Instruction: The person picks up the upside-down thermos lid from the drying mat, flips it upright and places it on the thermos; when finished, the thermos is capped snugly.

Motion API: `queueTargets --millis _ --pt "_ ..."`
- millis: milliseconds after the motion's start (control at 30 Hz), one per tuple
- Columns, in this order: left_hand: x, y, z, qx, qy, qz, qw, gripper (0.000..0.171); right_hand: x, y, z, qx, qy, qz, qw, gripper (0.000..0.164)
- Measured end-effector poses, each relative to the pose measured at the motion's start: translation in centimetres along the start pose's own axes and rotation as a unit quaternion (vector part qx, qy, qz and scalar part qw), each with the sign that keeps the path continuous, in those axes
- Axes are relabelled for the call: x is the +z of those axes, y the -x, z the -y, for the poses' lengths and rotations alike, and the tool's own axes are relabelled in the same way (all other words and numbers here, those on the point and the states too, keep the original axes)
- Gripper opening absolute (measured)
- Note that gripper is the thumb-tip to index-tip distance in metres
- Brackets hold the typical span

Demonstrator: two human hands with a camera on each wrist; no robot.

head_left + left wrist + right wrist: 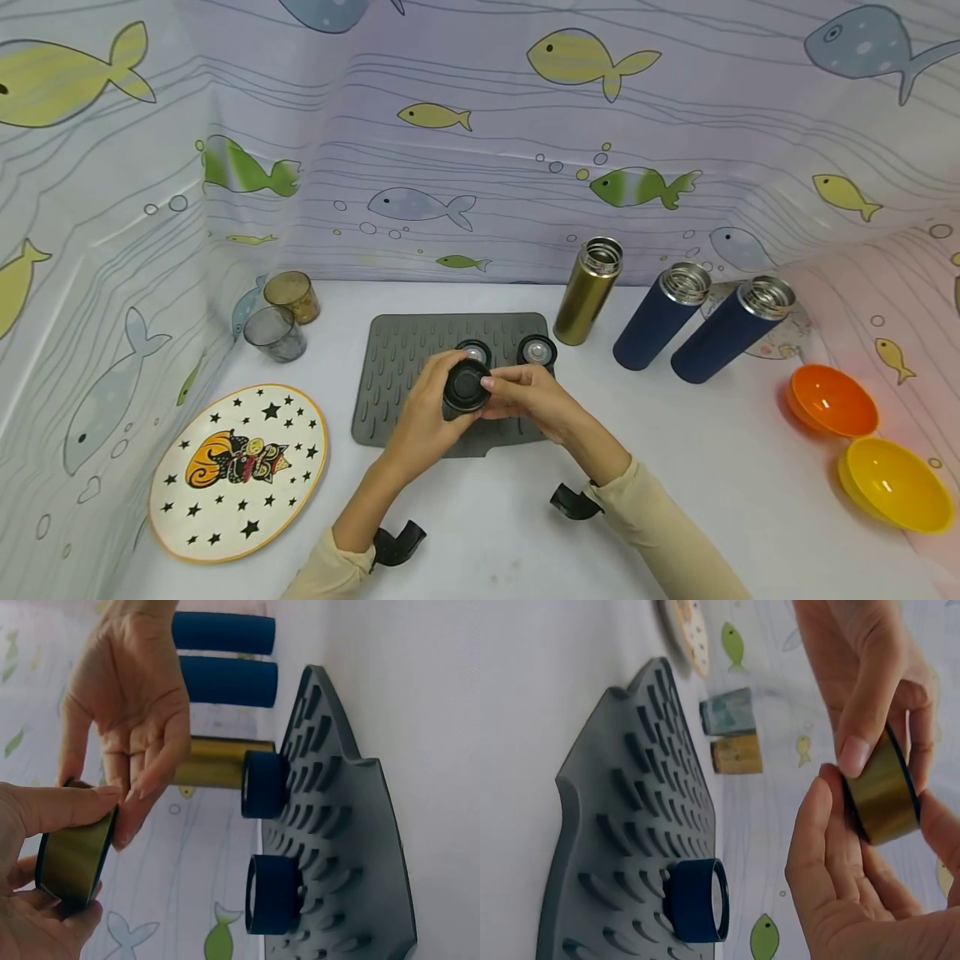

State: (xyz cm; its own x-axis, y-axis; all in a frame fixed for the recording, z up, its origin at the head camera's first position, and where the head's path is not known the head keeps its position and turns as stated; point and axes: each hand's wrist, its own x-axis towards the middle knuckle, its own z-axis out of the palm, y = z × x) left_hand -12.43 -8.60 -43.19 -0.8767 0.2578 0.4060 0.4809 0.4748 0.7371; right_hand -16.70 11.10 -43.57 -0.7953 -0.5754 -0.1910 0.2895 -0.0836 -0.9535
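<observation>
Left hand (431, 398) is being curled round a gold lid (75, 859), thumb on one side and fingers on the other, and the lid's edge is being pinched by the right hand (534, 398) as well, so both are clamped on the same thing. It's being held up in the air, clear of the gray mat (397, 367). Shape-wise: a short, wide ring, brushed-metal-looking gold band, black round face being turned toward the head camera.

The mat is looking rubbery, covered in long raised nubs, with a notch in its near edge. Two glossy blue lids, a left one (274, 894) and a right one (537, 353), are being supported on it; the left one is being partly blocked by the hands in the head view.

Right of the mat, a gold bottle (587, 296) and two navy bottles (660, 321) are being left uncapped, steel necks showing. A patterned plate (783, 342) is being half hidden by the navy pair. Further out, orange (832, 404) and yellow bowls (896, 487) are sitting right; tinted cups (276, 335) and a starry oval plate (238, 462), left.

Everything's being carried by a smooth white tabletop (495, 525), walled in by fish-print sheeting (517, 175).
</observation>
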Motion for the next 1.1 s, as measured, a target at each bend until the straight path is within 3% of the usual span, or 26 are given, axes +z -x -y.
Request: queueTargets --millis 167,267,333,400,433,467,567,667,767,967,1100 --pt "0.1 0.1 0.1 -0.008 0.016 0.023 0.9996 0.082 0.2 0.8 0.0 -0.012 0.008 -0.029 0.999 0.042" --pt "-0.1 0.1 0.1 -0.038 0.055 0.052 0.9964 0.089 0.5 1.4 0.2 -0.035 0.047 -0.075 0.995 0.041" --pt "-0.5 -0.1 0.0 -0.066 0.100 0.071 0.9902 0.091 0.9 1.8 0.3 -0.070 0.096 -0.107 0.987 0.041" --pt "-0.9 -0.3 0.0 -0.093 0.144 0.086 0.9814 0.088 1.2 2.1 0.4 -0.129 0.173 -0.136 0.967 0.041" --pt "-1.1 -0.4 0.0 -0.104 0.165 0.090 0.9766 0.086 1.3 2.3 0.4 -0.167 0.219 -0.147 0.950 0.041" --pt "-1.3 -0.6 0.0 -0.111 0.184 0.094 0.9721 0.084 1.4 2.4 0.4 -0.208 0.269 -0.159 0.927 0.041" --pt "-1.7 -1.1 0.2 -0.123 0.215 0.103 0.9633 0.078 1.6 2.8 0.5 -0.326 0.400 -0.190 0.835 0.043" --pt "-1.9 -1.6 0.3 -0.131 0.228 0.112 0.9582 0.077 1.6 3.1 0.7 -0.409 0.492 -0.200 0.742 0.047" --pt "-2.0 -1.9 0.1 -0.135 0.234 0.123 0.9549 0.076 1.4 3.2 0.7 -0.465 0.548 -0.201 0.665 0.041" --pt "-1.5 -2.3 -0.4 -0.120 0.248 0.148 0.9498 0.083 0.8 3.0 0.6 -0.553 0.613 -0.200 0.527 0.024" --pt "-1.1 -2.6 -0.8 -0.089 0.262 0.154 0.9487 0.083 0.6 2.9 0.7 -0.591 0.638 -0.197 0.453 0.021"
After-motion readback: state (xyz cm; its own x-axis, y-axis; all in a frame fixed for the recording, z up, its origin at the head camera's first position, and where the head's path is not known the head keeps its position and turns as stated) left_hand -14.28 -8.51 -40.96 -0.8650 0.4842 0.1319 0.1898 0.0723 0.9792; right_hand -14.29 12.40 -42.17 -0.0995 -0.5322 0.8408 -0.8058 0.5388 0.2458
